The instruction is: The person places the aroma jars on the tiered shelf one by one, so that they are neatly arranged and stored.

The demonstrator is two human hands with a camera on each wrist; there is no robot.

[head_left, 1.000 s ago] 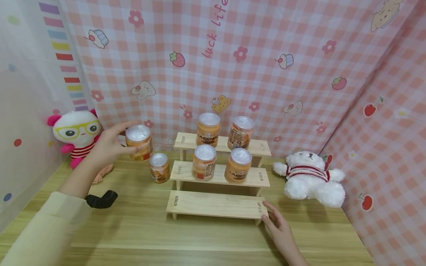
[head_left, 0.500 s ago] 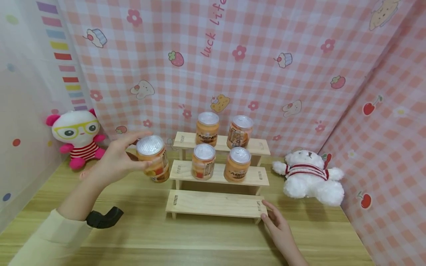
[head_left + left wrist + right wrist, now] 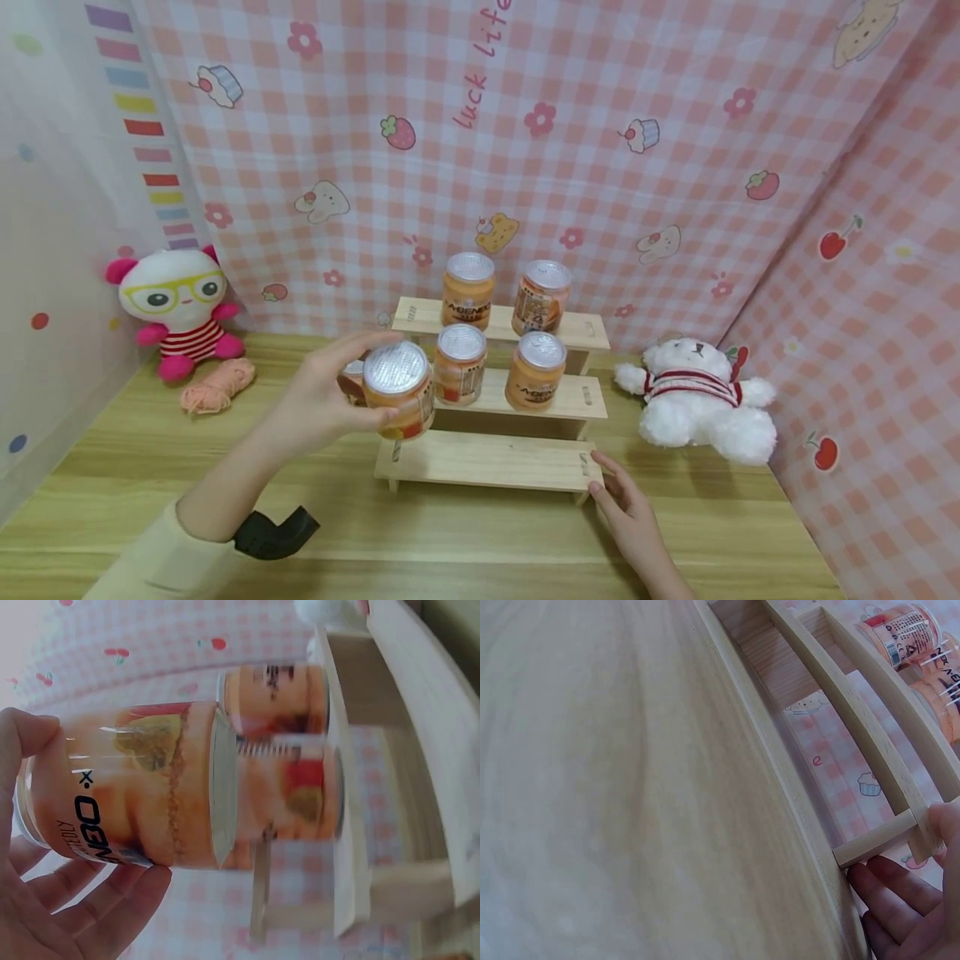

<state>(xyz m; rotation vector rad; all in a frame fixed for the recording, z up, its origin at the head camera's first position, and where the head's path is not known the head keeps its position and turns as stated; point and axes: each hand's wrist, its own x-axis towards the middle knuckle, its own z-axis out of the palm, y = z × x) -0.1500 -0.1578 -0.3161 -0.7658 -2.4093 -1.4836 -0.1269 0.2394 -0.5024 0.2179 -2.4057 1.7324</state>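
Note:
An orange can point(image 3: 408, 410) with a silvery lid is gripped in my left hand point(image 3: 318, 402), thumb and fingers round its sides. It is held upright above the left end of the lowest step of a three-step wooden display stand point(image 3: 487, 460). In the left wrist view the can point(image 3: 142, 787) shows a printed label, with the thumb on one side and fingers on the other. My right hand point(image 3: 630, 518) holds the right end of that lowest step; in the right wrist view its fingers point(image 3: 896, 900) curl by the leg.
Two similar cans stand on the top step, including a left one point(image 3: 468, 293), and two on the middle step. Another can point(image 3: 351, 383) is partly hidden behind my left hand. Plush toys, a panda point(image 3: 180, 300) and a white bear point(image 3: 697, 404), flank the stand; pink yarn point(image 3: 219, 386) lies left.
My left hand has carried the can rightward and down, from beside the panda to over the stand's left end. The right hand has stayed at the lowest step.

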